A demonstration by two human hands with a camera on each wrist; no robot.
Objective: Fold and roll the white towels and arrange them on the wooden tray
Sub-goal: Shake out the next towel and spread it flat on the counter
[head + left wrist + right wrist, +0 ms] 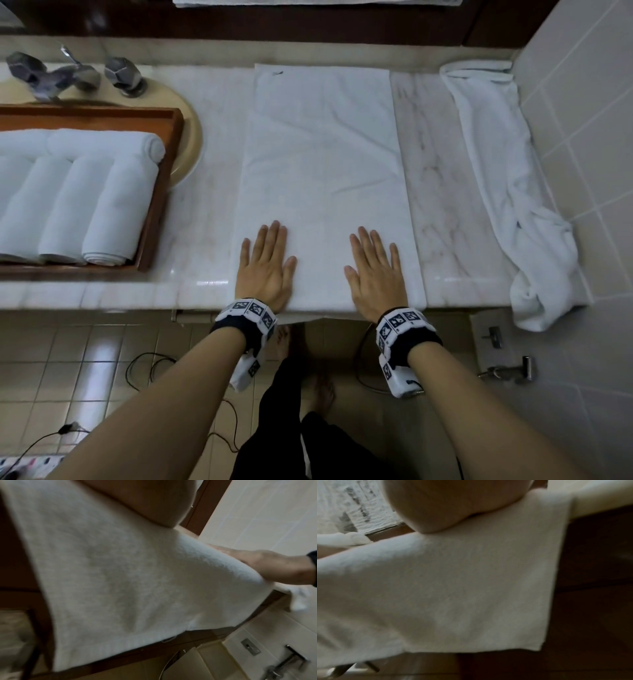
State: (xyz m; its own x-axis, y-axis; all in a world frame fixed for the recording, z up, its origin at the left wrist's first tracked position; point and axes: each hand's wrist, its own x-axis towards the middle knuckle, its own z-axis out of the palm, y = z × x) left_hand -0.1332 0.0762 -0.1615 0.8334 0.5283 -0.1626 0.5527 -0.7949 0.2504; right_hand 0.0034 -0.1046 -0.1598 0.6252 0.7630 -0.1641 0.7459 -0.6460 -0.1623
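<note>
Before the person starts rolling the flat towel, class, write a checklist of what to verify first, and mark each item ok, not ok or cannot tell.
1. Flat towel lies spread on the marble counter: ok.
2. Towel free of creases: not ok, wrinkles cross its middle.
3. Left hand and right hand press flat on its near end: ok.
4. Near edge lies on the counter: not ok, it hangs over the front.
5. Wooden tray has room for another roll beside the rolled towels: cannot tell.
6. Crumpled towel lies clear of the flat one: ok.
</note>
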